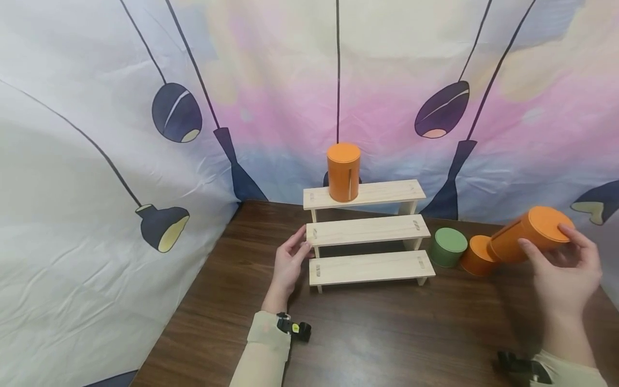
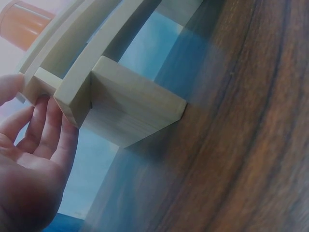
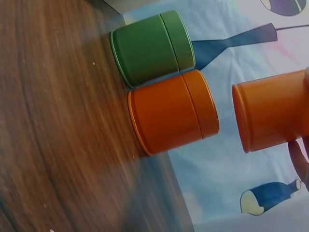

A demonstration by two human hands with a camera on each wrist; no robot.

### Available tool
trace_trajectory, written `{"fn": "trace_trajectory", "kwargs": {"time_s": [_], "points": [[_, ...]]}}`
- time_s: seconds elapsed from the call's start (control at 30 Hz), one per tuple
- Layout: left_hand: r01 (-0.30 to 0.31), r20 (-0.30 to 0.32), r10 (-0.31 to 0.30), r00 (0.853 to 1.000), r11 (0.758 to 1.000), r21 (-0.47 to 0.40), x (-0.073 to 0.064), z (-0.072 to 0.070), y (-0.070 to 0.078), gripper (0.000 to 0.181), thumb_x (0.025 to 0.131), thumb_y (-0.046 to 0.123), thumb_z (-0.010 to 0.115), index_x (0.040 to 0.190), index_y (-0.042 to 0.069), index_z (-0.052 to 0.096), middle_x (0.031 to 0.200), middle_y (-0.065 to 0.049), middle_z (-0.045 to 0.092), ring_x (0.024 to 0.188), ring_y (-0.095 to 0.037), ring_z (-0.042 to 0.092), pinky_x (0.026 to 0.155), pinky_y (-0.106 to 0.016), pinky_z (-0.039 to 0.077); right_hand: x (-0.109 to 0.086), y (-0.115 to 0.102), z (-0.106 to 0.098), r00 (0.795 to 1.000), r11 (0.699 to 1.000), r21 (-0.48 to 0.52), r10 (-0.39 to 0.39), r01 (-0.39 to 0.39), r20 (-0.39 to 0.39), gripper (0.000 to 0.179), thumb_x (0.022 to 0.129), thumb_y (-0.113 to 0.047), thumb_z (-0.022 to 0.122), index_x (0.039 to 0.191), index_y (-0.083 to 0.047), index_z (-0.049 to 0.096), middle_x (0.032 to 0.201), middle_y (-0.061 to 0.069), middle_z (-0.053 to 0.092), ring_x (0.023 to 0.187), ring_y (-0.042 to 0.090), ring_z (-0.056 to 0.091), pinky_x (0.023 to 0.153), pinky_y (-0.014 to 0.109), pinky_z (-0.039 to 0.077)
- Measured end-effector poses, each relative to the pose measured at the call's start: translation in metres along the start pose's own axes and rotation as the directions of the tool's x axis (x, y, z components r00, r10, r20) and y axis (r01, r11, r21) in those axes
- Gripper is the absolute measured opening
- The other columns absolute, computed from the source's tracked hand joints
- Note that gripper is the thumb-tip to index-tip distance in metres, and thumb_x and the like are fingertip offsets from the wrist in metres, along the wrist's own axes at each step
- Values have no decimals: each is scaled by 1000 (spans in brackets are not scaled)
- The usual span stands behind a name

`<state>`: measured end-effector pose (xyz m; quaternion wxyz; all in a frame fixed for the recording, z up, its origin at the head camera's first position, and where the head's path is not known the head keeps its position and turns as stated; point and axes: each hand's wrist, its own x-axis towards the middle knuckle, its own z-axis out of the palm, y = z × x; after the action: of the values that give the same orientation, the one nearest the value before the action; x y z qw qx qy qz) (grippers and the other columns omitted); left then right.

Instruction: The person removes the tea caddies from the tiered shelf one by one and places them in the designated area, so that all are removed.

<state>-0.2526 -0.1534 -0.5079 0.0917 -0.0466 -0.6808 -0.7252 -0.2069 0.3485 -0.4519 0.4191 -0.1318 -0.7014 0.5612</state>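
Observation:
A three-step wooden stand (image 1: 369, 232) stands on the dark table. My left hand (image 1: 287, 269) pinches the left end of its middle step; in the left wrist view, the thumb lies on one side of the board and the fingers (image 2: 46, 133) on the other. On the top step, upright, is a tall orange canister (image 1: 344, 174). My right hand (image 1: 568, 282) grips another tall orange canister (image 1: 517, 239), tilted and raised off the table. Below it a short orange tin (image 3: 171, 113) stands beside a short green tin (image 3: 152, 48), right of the stand.
The dark wood-grain table (image 1: 377, 333) spreads in front of the stand. Behind it and to the left hangs a fabric backdrop (image 1: 290, 80) printed with lamps. A small black camera (image 1: 301, 330) is strapped at the left wrist.

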Motion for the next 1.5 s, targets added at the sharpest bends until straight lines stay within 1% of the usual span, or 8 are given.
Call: {"fn": "trace_trajectory", "kwargs": {"time_s": [0.13,0.33,0.47,0.7,0.87,1.03,1.17,1.5], "points": [[0,-1,0,1000,1000,-4,0,0,1,49,106,8,67,154,11,59,145,-16,62,112,-21,68,88,-31,62,3,1,-4,1000,1000,-2,16,-16,-25,70,85,14,82,146,-12,62,152,2,57,131,14,62,107,22,51],[4,-4,-4,1000,1000,-5,-1,0,1,49,106,8,68,154,10,59,143,-16,62,110,-19,68,88,-30,62,6,7,-6,999,1000,-4,-30,30,-43,69,86,18,77,147,-10,60,151,3,58,134,17,59,109,24,50],[-1,0,1,1000,1000,-5,-2,0,3,49,106,7,68,154,10,59,142,-16,62,110,-18,68,89,-33,63,6,10,-6,998,999,-31,-24,22,-57,68,87,16,78,147,-12,61,152,1,57,133,16,59,109,24,50],[-5,6,5,1000,1000,13,-2,1,4,49,106,8,67,154,10,58,141,-17,62,110,-18,67,92,-39,63,6,18,-10,996,997,-72,28,-35,-84,67,87,6,83,146,-18,63,151,-3,57,129,11,59,108,20,50],[-5,12,5,1000,1000,3,-1,1,3,49,106,9,68,155,11,59,142,-16,62,111,-19,68,92,-37,63,6,25,-11,993,989,-116,78,-88,-92,66,88,1,85,146,-22,64,143,-10,60,119,3,61,104,16,50],[1,5,-1,1000,1000,2,-1,0,2,50,106,9,68,155,10,58,143,-16,62,112,-19,68,92,-37,63,6,31,-9,987,977,-143,153,-159,-51,66,89,-2,85,147,-24,64,140,-12,62,121,1,60,105,16,48],[1,2,-1,1000,1000,-2,-2,1,3,49,107,8,67,155,9,58,143,-17,62,112,-19,67,91,-40,63,6,35,-9,977,965,-155,212,-212,-16,65,90,-5,86,147,-25,64,146,-8,61,123,-1,59,108,16,47],[-8,1,8,1000,1000,-10,-2,2,3,48,107,7,65,155,8,58,142,-18,63,110,-18,68,85,-30,62,5,42,-12,962,928,-260,274,-265,-1,64,90,-18,88,147,-33,63,150,-10,59,104,-14,57,101,8,45]]}}
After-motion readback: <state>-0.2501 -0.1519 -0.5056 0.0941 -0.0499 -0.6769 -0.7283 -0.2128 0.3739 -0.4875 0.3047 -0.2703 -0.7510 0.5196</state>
